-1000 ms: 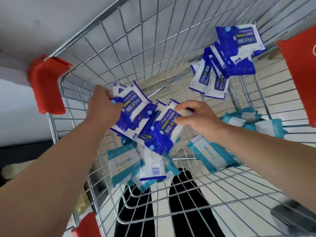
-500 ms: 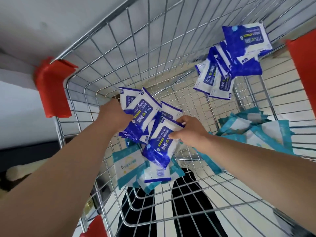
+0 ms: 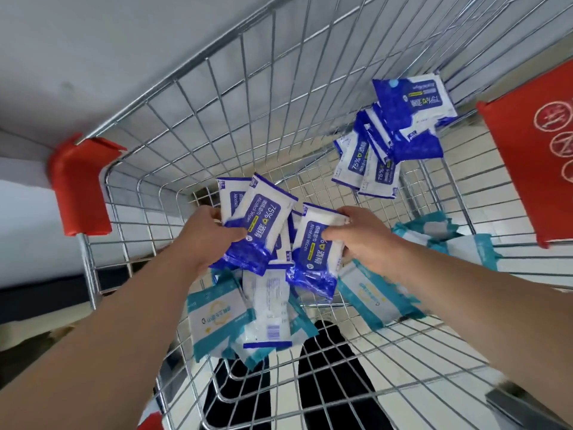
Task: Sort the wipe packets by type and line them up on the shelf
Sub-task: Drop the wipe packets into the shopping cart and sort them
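Observation:
Both hands are down inside a wire shopping cart [image 3: 192, 125]. My left hand [image 3: 206, 235] grips several blue-and-white alcohol wipe packets [image 3: 263, 221] fanned upward. My right hand [image 3: 361, 235] grips another blue alcohol wipe packet [image 3: 313, 252] by its side, held against the left bunch. A blue packet lies back side up [image 3: 269, 308] just below them. More blue packets [image 3: 393, 135] are piled in the cart's far right corner. Teal-and-white wipe packets lie at the near left [image 3: 217, 318] and at the right [image 3: 378, 302], with more teal packets [image 3: 440, 234] behind my right wrist.
Red plastic corner guards sit on the cart's left corner [image 3: 79, 187] and near edge [image 3: 152, 422]. A red panel [image 3: 533, 156] with white symbols hangs on the cart's right side. Dark shoes or legs [image 3: 328, 383] show through the cart's wire floor. A pale wall rises beyond the cart.
Both hands have drawn closer together and risen slightly, bringing the right hand's blue packet up against the bunch in the left hand. The view has shifted a little.

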`<control>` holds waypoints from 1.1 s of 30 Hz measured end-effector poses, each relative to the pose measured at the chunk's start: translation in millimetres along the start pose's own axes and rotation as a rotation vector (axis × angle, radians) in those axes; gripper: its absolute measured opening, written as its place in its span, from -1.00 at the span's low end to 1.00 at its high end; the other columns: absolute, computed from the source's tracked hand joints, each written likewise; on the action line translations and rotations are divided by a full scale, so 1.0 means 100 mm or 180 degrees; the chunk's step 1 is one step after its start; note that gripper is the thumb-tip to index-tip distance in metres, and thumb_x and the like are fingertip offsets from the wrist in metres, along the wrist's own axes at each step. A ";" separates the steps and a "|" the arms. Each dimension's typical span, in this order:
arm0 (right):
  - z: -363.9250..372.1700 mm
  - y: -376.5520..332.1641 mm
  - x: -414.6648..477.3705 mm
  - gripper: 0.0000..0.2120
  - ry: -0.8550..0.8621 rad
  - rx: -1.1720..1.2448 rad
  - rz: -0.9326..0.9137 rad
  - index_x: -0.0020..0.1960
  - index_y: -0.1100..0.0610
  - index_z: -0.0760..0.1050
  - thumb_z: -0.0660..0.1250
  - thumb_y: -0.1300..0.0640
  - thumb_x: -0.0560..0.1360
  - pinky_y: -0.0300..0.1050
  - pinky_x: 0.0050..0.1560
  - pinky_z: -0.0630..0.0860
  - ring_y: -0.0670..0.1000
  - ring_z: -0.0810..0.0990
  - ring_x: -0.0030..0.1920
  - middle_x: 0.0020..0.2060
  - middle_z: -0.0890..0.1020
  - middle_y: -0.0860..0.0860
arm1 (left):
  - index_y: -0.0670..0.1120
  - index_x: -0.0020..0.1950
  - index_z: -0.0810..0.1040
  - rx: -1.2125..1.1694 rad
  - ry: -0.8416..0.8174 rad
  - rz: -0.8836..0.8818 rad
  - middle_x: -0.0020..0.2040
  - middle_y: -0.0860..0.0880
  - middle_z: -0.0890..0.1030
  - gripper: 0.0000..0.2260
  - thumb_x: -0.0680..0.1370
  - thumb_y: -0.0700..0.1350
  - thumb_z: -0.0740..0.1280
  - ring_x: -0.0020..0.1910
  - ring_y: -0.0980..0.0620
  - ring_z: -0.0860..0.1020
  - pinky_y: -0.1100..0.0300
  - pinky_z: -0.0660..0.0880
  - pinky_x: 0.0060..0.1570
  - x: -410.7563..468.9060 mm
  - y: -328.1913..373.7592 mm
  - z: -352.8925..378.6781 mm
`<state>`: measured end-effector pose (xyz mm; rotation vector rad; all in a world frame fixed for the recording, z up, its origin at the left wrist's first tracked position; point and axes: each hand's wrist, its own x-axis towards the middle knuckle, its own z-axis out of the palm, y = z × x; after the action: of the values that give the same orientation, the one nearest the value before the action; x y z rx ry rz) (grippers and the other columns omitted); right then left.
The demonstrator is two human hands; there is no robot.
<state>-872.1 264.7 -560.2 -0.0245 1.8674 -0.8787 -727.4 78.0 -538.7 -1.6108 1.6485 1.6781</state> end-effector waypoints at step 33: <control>-1.78 -0.84 0.32 -0.74 0.2106 0.0037 -0.0997 0.02 0.14 0.53 0.42 0.00 0.45 -0.42 -0.41 0.35 -0.16 0.50 -0.30 -0.14 0.57 0.00 | -0.10 0.14 0.53 -0.1733 -0.0817 0.0790 0.00 -0.09 0.70 -0.77 0.53 -0.32 0.28 -0.08 -0.02 0.69 0.01 0.63 -0.06 -0.27 1.08 1.11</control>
<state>-1061.1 290.0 -500.4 -0.0207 2.5188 -1.2132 -859.5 149.8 -492.9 -1.3453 1.3803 2.5091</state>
